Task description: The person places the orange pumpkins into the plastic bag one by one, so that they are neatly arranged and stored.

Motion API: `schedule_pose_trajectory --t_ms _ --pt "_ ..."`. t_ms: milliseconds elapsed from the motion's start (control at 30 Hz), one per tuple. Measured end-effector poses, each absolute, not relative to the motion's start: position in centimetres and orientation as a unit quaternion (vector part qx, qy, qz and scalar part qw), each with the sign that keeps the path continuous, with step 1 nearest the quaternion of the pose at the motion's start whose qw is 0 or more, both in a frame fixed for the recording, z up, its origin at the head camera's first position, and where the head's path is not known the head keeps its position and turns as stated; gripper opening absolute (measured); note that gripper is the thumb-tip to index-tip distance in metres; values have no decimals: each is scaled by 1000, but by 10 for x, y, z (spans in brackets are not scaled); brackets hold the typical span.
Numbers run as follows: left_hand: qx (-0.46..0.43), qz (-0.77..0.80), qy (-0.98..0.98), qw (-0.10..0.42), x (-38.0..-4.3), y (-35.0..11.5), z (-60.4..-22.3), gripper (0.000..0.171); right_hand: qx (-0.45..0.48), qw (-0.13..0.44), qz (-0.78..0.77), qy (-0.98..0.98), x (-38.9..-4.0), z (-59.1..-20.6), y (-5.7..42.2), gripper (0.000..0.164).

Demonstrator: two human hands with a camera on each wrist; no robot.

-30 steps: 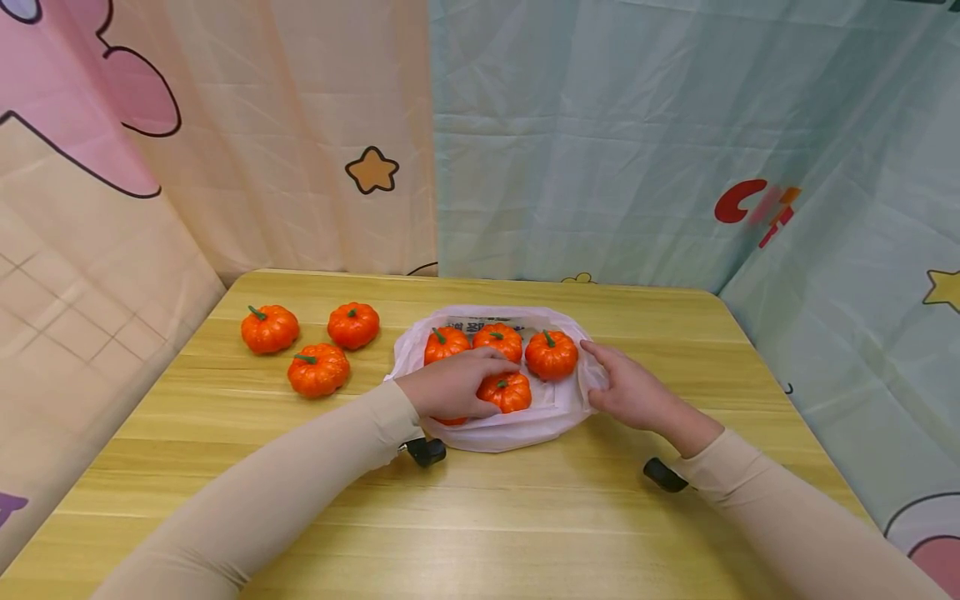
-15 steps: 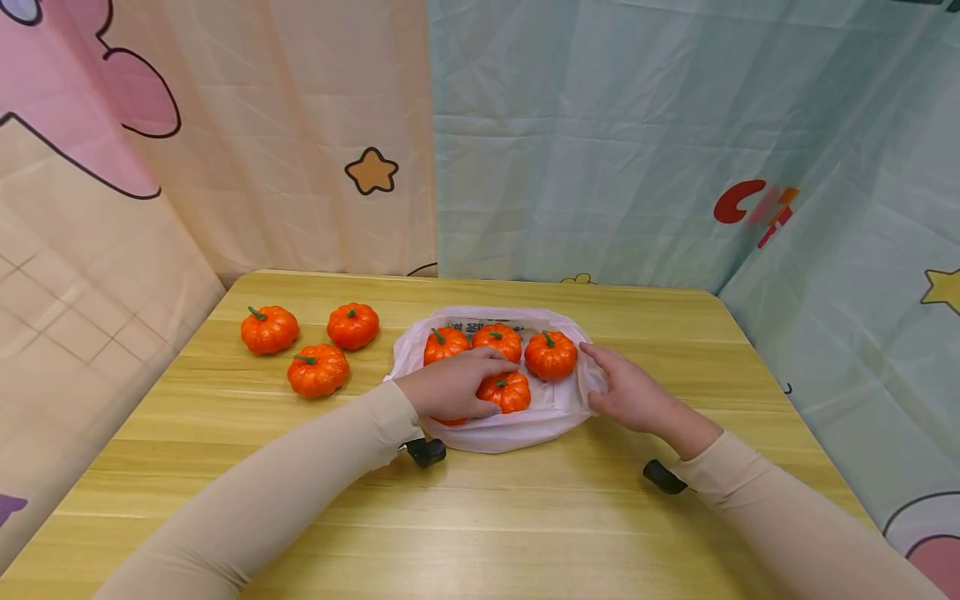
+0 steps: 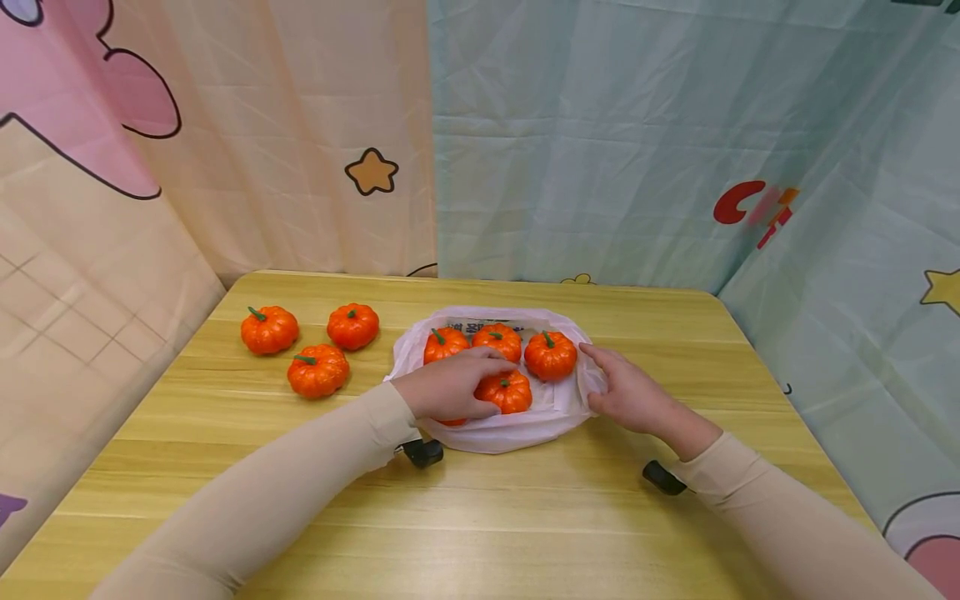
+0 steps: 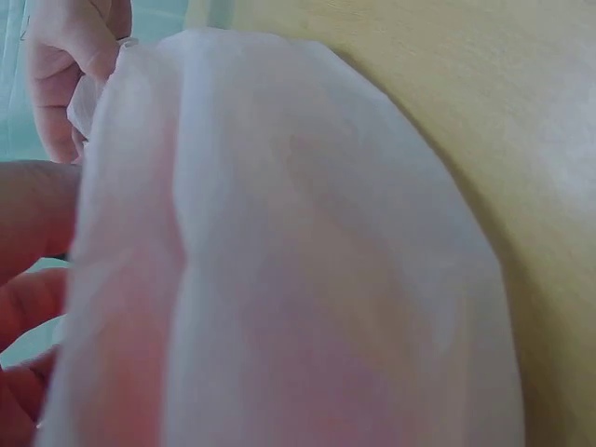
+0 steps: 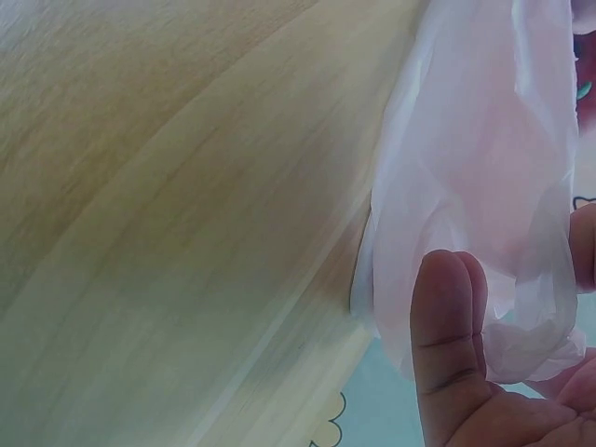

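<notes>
A thin white plastic bag (image 3: 517,435) lies spread open on the table, with several small orange pumpkins inside. My left hand (image 3: 450,385) reaches over its near left side, thumb and fingers on either side of the front pumpkin (image 3: 507,393). Partly covered by that hand is another pumpkin (image 3: 446,342) at the bag's left. On the right, my right hand (image 3: 637,396) holds the bag's edge, beside the rightmost pumpkin (image 3: 551,356). From the right wrist, the thumb (image 5: 442,321) shows outside the bag wall (image 5: 466,168). In the left wrist view, bag plastic (image 4: 307,233) covers most of the scene.
Left of the bag stand three loose pumpkins (image 3: 318,371) with green stems. The wooden table (image 3: 525,525) ends at patterned curtains (image 3: 585,150) at the back and sides. A dark wrist device (image 3: 664,477) hangs below each cuff.
My left hand shifts very slightly to the left. The right hand, the bag and the loose pumpkins stay practically where they were.
</notes>
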State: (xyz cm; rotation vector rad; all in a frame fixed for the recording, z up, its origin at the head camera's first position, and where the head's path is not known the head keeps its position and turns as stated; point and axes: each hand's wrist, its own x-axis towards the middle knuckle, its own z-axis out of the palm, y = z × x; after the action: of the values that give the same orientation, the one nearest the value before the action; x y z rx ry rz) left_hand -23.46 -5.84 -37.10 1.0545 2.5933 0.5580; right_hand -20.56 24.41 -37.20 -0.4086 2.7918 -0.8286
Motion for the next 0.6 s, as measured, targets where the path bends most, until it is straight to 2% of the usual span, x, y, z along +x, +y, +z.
schedule_pose_trajectory --t_ms 200,433,600 --pt "355 218 899 134 -232 -69 -360 68 -137 97 -281 945 -205 -371 244 81" --pt "348 219 908 77 -232 -98 -348 68 -136 97 -280 945 -204 -371 244 81" --pt "314 225 920 58 -232 -127 -342 71 -139 92 -280 945 -204 -372 245 80"
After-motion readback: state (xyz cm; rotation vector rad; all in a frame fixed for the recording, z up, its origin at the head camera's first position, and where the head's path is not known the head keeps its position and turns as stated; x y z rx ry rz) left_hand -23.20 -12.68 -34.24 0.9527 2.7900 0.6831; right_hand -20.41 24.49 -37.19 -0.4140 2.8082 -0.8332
